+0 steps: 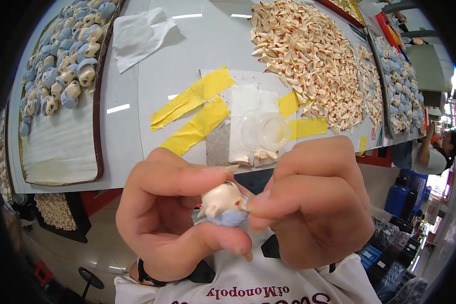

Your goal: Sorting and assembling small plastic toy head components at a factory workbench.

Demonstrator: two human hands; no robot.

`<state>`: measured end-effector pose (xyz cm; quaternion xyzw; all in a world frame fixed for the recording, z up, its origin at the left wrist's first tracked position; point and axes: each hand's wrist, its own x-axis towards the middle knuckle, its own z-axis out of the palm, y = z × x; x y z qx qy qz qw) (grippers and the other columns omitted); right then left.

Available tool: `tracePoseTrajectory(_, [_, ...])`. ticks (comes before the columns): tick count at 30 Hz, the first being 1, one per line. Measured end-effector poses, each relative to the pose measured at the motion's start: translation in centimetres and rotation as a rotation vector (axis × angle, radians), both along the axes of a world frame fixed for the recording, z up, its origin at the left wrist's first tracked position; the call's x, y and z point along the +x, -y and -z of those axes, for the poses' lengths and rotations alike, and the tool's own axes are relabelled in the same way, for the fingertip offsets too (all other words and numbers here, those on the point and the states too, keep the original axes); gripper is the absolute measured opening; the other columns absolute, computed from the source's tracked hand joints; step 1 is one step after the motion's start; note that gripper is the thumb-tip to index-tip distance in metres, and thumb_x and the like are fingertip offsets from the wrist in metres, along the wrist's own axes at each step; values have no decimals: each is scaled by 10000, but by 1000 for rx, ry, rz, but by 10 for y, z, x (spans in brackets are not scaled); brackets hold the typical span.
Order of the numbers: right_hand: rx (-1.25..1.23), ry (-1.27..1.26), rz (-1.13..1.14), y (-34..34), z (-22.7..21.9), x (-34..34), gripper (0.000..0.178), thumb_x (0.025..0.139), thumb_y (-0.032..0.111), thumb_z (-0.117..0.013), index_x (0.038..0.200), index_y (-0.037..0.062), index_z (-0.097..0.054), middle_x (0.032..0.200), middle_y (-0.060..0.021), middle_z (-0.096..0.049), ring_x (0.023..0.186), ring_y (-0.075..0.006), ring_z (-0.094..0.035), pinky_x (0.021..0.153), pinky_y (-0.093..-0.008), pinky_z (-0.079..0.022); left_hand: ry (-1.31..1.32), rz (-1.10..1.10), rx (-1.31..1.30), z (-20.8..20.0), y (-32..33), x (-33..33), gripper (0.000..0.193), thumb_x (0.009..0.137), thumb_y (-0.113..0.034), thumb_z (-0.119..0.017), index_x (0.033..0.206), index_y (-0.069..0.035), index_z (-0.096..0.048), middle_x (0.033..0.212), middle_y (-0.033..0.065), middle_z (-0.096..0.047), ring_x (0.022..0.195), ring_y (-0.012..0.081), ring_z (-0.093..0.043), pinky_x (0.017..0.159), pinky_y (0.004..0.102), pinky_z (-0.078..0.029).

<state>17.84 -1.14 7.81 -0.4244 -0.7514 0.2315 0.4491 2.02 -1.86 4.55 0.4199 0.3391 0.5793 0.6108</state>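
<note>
A small figurine head (pixel 224 203), cream with a pale blue part below, is held close to the camera between both hands. My left hand (pixel 169 218) wraps around it from the left, thumb under it and forefinger over its top. My right hand (pixel 316 202) pinches its right side with the fingertips. Behind the hands, a clear shallow dish (pixel 264 130) sits on a white sheet taped to the grey table (pixel 137 101) with yellow tape (pixel 197 109).
A brown tray (pixel 61 152) at left holds several blue-and-cream figurine heads on white padding. A big heap of small cream pieces (pixel 309 55) lies at back right, beside another tray of blue heads (pixel 397 86). A white cloth (pixel 137 35) lies at the back. Another person (pixel 433 152) stands at right.
</note>
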Motion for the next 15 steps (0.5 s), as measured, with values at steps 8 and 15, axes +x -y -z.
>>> tracePoseTrajectory(8, [24, 76, -4, -3, -4, 4, 251, 611, -36, -712, 798, 87, -599, 754, -56, -569, 646, -161, -500, 584, -255, -395, -33, 25, -10, 4, 4, -4, 576, 611, -296, -827, 974, 19, -509, 866, 63, -518, 773, 123, -560, 734, 238, -477])
tracePoseTrajectory(15, [17, 115, 147, -2, -33, -5, 198, 645, 35, -694, 812, 82, -597, 775, -74, -536, 666, -176, -494, 579, -262, -391, 20, 53, 112, 1, -7, -14, 508, 599, -45, -814, 1029, 29, -554, 888, 87, -525, 766, 124, -552, 662, 212, -400])
